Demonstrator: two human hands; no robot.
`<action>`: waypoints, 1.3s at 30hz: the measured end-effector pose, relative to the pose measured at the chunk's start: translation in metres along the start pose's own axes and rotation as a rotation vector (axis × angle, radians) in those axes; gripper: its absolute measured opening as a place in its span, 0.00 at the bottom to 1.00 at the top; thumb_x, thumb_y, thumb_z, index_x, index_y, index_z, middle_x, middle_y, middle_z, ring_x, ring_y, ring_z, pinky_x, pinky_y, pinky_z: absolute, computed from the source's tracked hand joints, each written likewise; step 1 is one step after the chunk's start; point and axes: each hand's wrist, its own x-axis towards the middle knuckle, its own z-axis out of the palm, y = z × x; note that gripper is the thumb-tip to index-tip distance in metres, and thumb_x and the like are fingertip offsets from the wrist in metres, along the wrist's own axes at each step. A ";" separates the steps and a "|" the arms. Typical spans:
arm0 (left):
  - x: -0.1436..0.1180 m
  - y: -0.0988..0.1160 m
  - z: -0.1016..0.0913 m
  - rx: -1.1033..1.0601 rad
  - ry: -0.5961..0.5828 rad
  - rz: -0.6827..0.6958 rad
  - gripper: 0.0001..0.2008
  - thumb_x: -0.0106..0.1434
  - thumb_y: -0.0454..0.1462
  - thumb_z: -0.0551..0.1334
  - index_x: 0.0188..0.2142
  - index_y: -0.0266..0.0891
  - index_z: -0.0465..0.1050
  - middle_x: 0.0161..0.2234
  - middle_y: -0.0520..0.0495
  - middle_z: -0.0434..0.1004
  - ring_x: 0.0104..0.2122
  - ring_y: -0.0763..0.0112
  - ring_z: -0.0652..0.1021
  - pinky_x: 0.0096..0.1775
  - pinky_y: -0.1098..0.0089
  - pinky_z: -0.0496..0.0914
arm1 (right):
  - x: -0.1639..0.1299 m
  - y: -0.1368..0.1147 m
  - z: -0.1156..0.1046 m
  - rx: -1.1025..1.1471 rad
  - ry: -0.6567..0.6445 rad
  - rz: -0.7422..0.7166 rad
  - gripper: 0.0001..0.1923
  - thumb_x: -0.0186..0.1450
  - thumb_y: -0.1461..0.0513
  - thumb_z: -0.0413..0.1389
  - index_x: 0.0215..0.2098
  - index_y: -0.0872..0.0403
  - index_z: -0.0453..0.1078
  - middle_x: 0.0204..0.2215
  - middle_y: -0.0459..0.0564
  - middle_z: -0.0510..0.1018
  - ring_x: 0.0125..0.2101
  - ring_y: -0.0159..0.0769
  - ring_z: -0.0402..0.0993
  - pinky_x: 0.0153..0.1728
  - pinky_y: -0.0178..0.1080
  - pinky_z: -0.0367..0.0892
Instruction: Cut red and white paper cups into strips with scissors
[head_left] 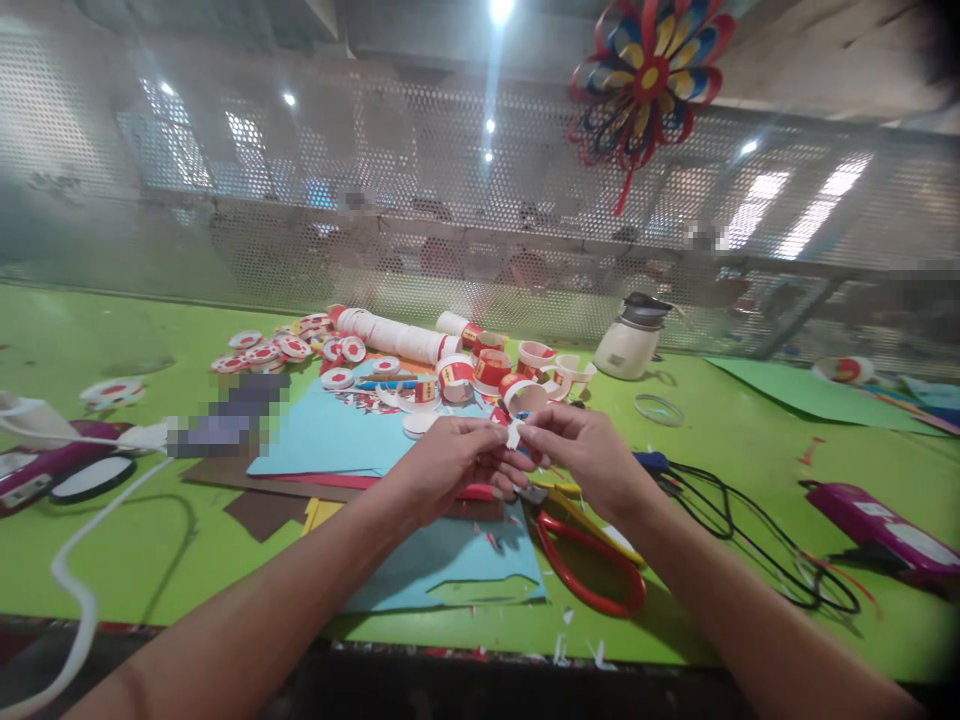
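Clutter covers the green table (712, 430) from one side to the other. At the far left a white cable (71, 585) loops off the near edge, past a purple tool (34, 470) and a few loose red-and-white discs (262, 352). Further in, a sheet of blue paper (330, 435) lies over brown and yellow sheets, and a second blue sheet (450, 570) near the edge already has a shape cut out of it.

Behind these, a stack of paper cups (390, 335) lies on its side, with a cluster of cut cup rings (491, 368) just beside it. Judging by that pile, a good many pieces look finished, while the uncut stack suggests more are left to do.

In the middle, the left hand (450, 465) and the right hand (589, 450) meet fingertip to fingertip. Both pinch a small white scrap (516, 433) between thumb and forefinger, held just above the table; its exact shape is too small to make out.

Below the right hand lie red-handled scissors (589, 565), set down and untouched. Further right sit a clear tape ring (658, 409), a white pot (630, 340) with a dark lid, a tangle of black cord (757, 530), and another purple tool (885, 530). A paper pinwheel (649, 80) hangs above on the mesh screen.
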 end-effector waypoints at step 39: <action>-0.004 -0.003 0.008 0.212 0.119 0.245 0.12 0.55 0.41 0.65 0.29 0.33 0.69 0.25 0.48 0.75 0.23 0.75 0.74 0.27 0.73 0.68 | -0.013 -0.008 0.009 0.075 0.063 -0.087 0.10 0.57 0.57 0.59 0.23 0.54 0.69 0.18 0.41 0.69 0.21 0.28 0.62 0.25 0.36 0.57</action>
